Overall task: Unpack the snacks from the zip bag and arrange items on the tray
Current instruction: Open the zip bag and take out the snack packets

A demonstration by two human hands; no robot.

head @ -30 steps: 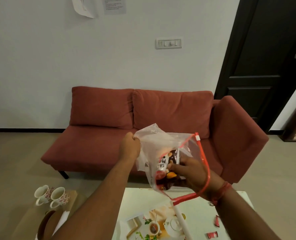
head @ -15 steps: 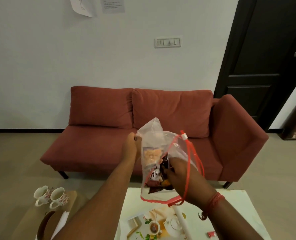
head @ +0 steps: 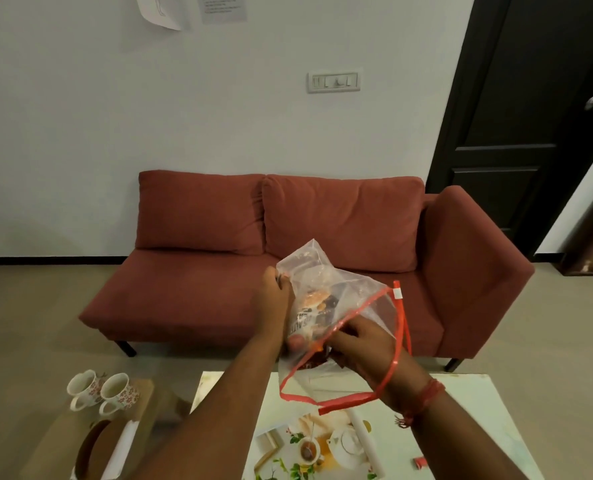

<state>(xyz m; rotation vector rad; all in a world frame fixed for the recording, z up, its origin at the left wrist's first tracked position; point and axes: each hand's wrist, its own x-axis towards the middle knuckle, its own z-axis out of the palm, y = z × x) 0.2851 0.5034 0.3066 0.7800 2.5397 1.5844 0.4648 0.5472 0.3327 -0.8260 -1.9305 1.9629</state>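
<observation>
1. Left hand (head: 277, 297) is gripping the closed far end of the zip bag (head: 326, 306), fingers curled round bunched plastic, holding it up in the air above the worktop (head: 461, 420).
2. Right hand (head: 360, 344) is reaching in thru the bag's open red-zip mouth; fingers are curling round smth inside, prob. a snack packet (head: 308, 315), but plastic is blurring it, so can't tell exactly which item it's pinching.
3. Bag is hanging tilted: closed end far and up by left hand, mouth near and down-right, looping round right wrist. Long axis is running far-left to near-right.
4. Key relation: snacks are sitting in the bag's middle, between the two hands, just beyond right fingertips. Right hand is the nearer one for the pull; left is only anchoring.
5. Judging: extraction is running along that axis, i.e. toward the near-right, out of the mouth, then down to the printed tray (head: 322, 445) lying directly below on the worktop.
6. One small red packet (head: 419, 463) is already lying on the worktop, near right; most snacks still in bag, so task looks early.
7. Two floral cups (head: 101, 393) are sitting on a side surface, near left, well apart from the action.
</observation>
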